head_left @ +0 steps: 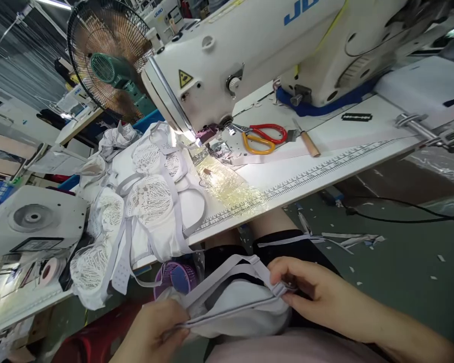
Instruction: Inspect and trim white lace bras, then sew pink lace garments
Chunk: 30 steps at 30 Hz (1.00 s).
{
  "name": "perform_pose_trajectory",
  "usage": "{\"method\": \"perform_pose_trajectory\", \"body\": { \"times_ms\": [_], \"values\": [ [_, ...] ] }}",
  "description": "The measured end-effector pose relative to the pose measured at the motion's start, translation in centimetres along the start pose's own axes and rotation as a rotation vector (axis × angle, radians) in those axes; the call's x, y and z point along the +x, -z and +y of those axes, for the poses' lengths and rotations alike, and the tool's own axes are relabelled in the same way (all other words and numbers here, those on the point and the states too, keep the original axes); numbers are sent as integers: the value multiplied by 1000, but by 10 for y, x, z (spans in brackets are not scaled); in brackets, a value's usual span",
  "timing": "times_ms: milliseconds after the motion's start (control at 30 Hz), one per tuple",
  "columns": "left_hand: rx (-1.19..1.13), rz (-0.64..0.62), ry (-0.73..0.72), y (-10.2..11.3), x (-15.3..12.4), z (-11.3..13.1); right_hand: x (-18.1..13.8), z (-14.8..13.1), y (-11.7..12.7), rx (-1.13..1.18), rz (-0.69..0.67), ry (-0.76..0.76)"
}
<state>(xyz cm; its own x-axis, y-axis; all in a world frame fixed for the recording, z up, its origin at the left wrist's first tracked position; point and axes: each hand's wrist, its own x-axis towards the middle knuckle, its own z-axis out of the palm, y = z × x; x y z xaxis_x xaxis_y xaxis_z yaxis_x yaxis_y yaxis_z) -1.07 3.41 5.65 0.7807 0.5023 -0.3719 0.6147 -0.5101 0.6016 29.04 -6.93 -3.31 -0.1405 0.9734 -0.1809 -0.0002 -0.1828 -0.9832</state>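
A white bra (238, 307) with pale grey edging and straps is stretched over my lap between both hands. My left hand (157, 327) is closed on its edge at the left, with the fingertips pinching the seam. At the right, my right hand (310, 292) pinches the strap where a small slider sits, thumb and fingers pressed together. Part of the bra's lower side is hidden by my left hand. Several white lace bras (151, 199) lie piled on the table to the left, their straps hanging over the front edge.
A sewing machine (257, 55) stands over the table, its needle area lit. Scissors (263, 138) with red and yellow handles, a wooden-handled tool (308, 141) and a black blade (356, 117) lie there. A measuring tape (287, 181) runs along the front edge. A purple basket (191, 277) sits below.
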Motion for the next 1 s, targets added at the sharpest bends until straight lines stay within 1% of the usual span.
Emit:
{"method": "perform_pose_trajectory", "body": {
  "times_ms": [167,333,400,467,567,633,733,900,1000],
  "values": [
    [42,-52,74,5,-2,10,-1,5,4,-8,4,-45],
    [106,-46,78,5,-5,16,1,1,6,68,41,35],
    [152,-38,73,4,-4,18,1,2,5,48,86,64],
    [185,-32,75,3,-3,20,1,5,5,-10,160,78],
    [176,-12,97,1,-3,18,2,9,5,-57,249,74],
    [151,6,105,-1,-2,14,3,8,6,-34,250,62],
    [112,22,92,-2,0,10,6,3,7,39,216,49],
    [94,32,79,1,5,7,9,-5,8,174,227,83],
    [81,32,64,5,9,5,11,-5,13,204,229,89]
  ]
}}
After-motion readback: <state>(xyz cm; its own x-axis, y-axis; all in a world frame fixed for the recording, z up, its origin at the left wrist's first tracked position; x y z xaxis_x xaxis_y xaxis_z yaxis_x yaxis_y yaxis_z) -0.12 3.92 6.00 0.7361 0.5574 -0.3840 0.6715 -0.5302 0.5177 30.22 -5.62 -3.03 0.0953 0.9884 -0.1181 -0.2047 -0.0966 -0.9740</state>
